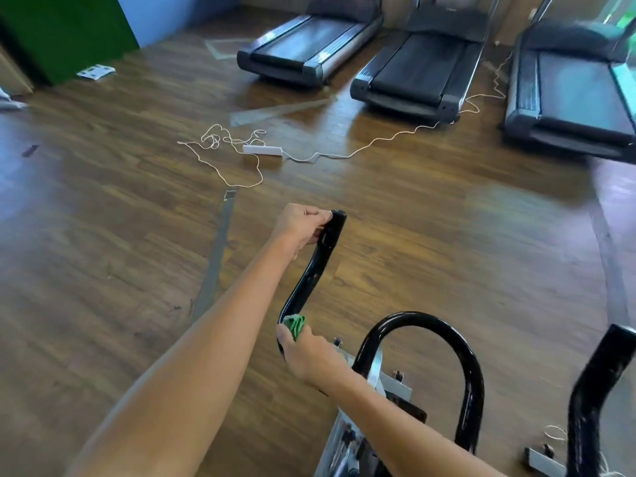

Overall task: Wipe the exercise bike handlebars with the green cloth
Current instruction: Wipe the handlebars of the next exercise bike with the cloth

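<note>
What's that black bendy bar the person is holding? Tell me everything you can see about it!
It is the bike's left handlebar, a glossy black tube, probably painted metal, with light glinting off it. It rises beside the bike, bends sharply, then stretches away above the wooden floor to a rounded tip. The left hand grips it just below that tip. At the lower bend, the right hand holds a bunched green cloth against it. Its base is hidden behind that hand.
</note>
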The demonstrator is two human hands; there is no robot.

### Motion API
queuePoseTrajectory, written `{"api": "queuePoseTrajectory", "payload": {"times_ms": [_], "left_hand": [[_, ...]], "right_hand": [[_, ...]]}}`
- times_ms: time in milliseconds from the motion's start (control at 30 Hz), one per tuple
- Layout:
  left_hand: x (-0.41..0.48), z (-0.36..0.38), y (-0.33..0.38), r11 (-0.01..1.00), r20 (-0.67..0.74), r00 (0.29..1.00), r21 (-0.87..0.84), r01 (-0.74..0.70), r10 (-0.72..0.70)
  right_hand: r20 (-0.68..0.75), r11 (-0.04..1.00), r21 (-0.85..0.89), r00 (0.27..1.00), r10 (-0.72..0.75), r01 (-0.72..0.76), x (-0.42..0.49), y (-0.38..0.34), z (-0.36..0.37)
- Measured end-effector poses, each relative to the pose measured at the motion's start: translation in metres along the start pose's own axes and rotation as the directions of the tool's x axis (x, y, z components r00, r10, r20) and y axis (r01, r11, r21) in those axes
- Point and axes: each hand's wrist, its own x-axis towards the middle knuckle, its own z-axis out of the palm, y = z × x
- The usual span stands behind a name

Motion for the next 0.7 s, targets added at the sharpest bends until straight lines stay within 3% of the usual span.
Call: {"api": "queuePoseTrajectory", "payload": {"times_ms": [67,100,167,233,267,367,433,500,567,600,700], "left_hand": [[-0.002,0.001,0.001,1.000,-0.013,1.000,0.010,0.000,0.000],[-0.002,0.001,0.001,1.000,-0.022,1.000,0.016,-0.002,0.003],[-0.004,0.003,0.002,1.000,-0.035,0.999,0.029,-0.005,0.006],[-0.006,0.003,0.002,1.000,-0.041,0.999,0.029,-0.012,0.014],[-0.008,0.003,0.003,0.999,-0.045,0.999,0.032,-0.017,0.018],[-0.008,0.003,0.003,0.998,-0.056,0.998,0.061,-0.023,0.026],[-0.004,0.001,0.002,0.996,-0.051,0.999,0.090,-0.014,0.018],[0.001,-0.002,0.000,0.994,-0.027,1.000,0.111,-0.005,0.008],[0.001,-0.003,-0.002,0.995,0.005,1.000,0.103,-0.001,0.001],[0.001,-0.003,-0.003,0.996,0.012,1.000,0.087,-0.001,0.000],[-0.001,-0.003,-0.006,0.998,-0.014,1.000,0.069,-0.008,0.009]], "right_hand": [[0.054,0.963,-0.259,0.996,-0.066,0.077,-0.005,0.018,-0.007],[0.100,0.957,-0.272,0.992,-0.075,0.099,-0.003,0.020,-0.010],[0.144,0.990,-0.112,0.987,-0.072,0.088,0.002,0.010,-0.012],[0.085,0.993,0.095,0.994,-0.072,0.064,0.004,-0.003,-0.008],[0.061,0.993,0.099,0.995,-0.074,0.068,0.003,-0.005,-0.006],[0.098,0.961,-0.224,0.985,-0.145,0.164,-0.010,0.010,-0.007],[0.159,0.936,-0.282,0.972,-0.171,0.211,-0.011,0.019,-0.017],[0.176,0.972,-0.085,0.963,-0.203,0.220,-0.007,0.022,-0.034],[0.042,0.929,0.275,0.962,-0.268,0.247,0.004,0.024,-0.055],[-0.068,0.844,0.463,0.960,-0.272,0.272,0.011,0.027,-0.066],[-0.331,0.396,0.844,0.932,-0.146,0.361,0.041,0.028,-0.095]]}}
